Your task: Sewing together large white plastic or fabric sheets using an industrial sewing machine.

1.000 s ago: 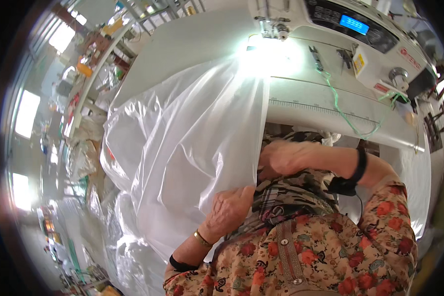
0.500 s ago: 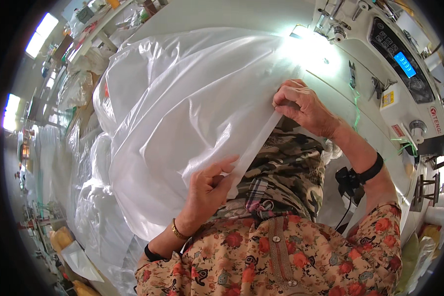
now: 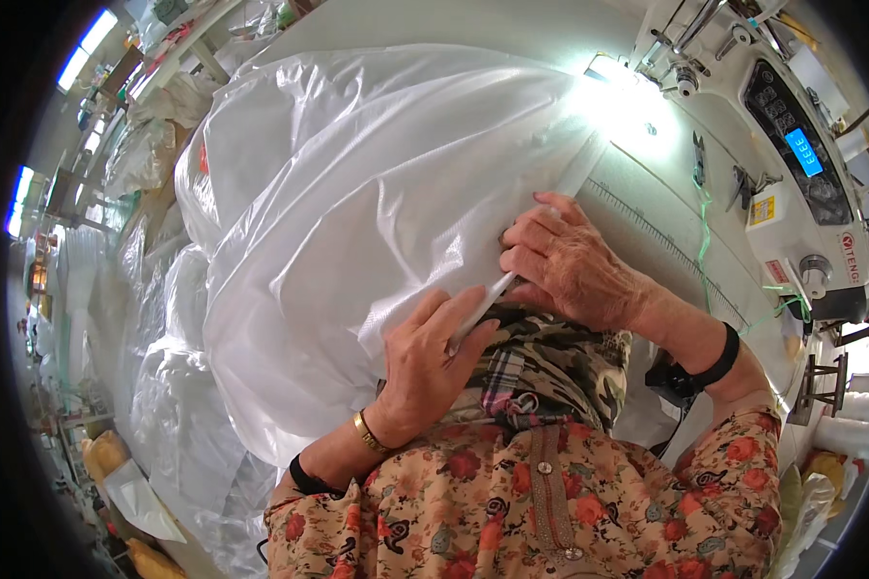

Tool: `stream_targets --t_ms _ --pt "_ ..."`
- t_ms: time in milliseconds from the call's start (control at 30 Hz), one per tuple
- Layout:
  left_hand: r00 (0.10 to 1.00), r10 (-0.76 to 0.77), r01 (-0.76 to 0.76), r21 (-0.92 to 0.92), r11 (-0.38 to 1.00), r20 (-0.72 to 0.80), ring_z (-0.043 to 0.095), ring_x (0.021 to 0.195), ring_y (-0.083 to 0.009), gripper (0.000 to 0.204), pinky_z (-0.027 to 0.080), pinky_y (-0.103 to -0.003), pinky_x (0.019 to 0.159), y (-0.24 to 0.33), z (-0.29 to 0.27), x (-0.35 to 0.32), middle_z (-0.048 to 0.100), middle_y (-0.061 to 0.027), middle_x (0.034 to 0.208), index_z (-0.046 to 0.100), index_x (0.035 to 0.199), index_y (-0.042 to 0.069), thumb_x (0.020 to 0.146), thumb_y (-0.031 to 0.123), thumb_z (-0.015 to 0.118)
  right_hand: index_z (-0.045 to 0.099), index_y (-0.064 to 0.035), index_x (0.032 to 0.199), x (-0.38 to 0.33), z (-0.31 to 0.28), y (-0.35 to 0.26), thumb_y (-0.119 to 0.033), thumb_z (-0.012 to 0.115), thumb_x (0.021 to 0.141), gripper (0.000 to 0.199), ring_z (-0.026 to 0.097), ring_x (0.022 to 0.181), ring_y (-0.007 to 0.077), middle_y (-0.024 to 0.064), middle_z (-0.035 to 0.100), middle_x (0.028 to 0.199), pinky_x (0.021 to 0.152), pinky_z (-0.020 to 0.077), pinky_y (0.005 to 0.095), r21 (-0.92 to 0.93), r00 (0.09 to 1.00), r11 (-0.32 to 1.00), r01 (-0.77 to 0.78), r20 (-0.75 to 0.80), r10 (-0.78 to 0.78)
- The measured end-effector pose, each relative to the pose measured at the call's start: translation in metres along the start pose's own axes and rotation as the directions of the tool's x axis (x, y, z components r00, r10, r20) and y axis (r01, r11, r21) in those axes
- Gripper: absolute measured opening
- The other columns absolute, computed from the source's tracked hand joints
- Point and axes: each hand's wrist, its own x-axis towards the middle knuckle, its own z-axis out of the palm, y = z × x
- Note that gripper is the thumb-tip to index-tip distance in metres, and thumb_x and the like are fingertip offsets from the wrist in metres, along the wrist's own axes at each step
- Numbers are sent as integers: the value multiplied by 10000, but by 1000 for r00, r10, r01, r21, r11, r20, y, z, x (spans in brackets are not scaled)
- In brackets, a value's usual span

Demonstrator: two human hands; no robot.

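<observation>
A large sheet of white, shiny plastic fabric (image 3: 357, 222) spreads over the table, its near right edge running from my lap up to the brightly lit needle area. My left hand (image 3: 427, 362) pinches that edge close to my lap, where a narrow strip is folded over. Farther along the same edge, my right hand (image 3: 574, 261) grips the fold with curled fingers. Between the two hands the folded edge (image 3: 497, 289) is drawn fairly straight. Beyond the right hand it continues to the sewing machine (image 3: 792, 183), where glare hides the needle and presser foot.
Small thread snips (image 3: 699, 159) lie on the machine bed beside a green thread (image 3: 705, 232). A ruler scale (image 3: 647, 217) runs along the bed. Crumpled clear plastic (image 3: 179, 405) is heaped at the left. White thread cones (image 3: 854, 425) stand at the far right.
My right hand has moved nearer along the edge, toward my left hand. My left hand's fingers have closed on the edge, which is now folded. The ruler scale has come into view.
</observation>
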Motion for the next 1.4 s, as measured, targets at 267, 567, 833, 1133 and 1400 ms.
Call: stream_targets --t_ms 267,567,833,1133,1400 --pt "991 118 -118 1 993 -57 504 540 -202 90 396 -309 505 -12 -4 13 532 -82 684 646 907 -1 843 11 707 559 -99 857 -1 -12 54 -357 620 925 274 547 960 262 65 544 900 987 364 434 -39 996 998 -59 -70 56" --pt "989 151 -150 43 988 -8 554 597 -204 91 434 -290 542 -17 -21 19 575 -107 724 681 945 -30 854 -34 684 565 -77 809 -2 -24 91 -316 678 881 274 557 824 239 41 555 815 811 417 361 -21 985 986 -166 -58 165" --pt "990 142 -142 -66 988 1 576 593 -247 230 468 -336 546 -32 -23 18 590 -106 766 675 1086 -7 869 -62 619 592 -88 864 -6 -30 113 -356 695 853 287 582 834 228 22 588 839 895 425 390 -72 963 961 -268 -50 265" --pt "963 73 -35 -147 988 261 559 583 -256 248 447 -344 543 -40 -32 27 582 -108 771 642 1107 17 864 -26 625 568 -91 890 -9 -37 146 -390 685 853 323 599 848 232 23 600 835 1007 362 416 -213 958 935 -284 -102 268" --pt "911 323 -305 -110 946 255 532 521 -228 227 427 -347 472 -32 1 33 555 -69 707 657 915 47 712 -46 621 575 -83 935 -15 -37 163 -371 701 850 325 587 883 253 52 620 903 890 411 380 -301 947 898 -320 -146 288"
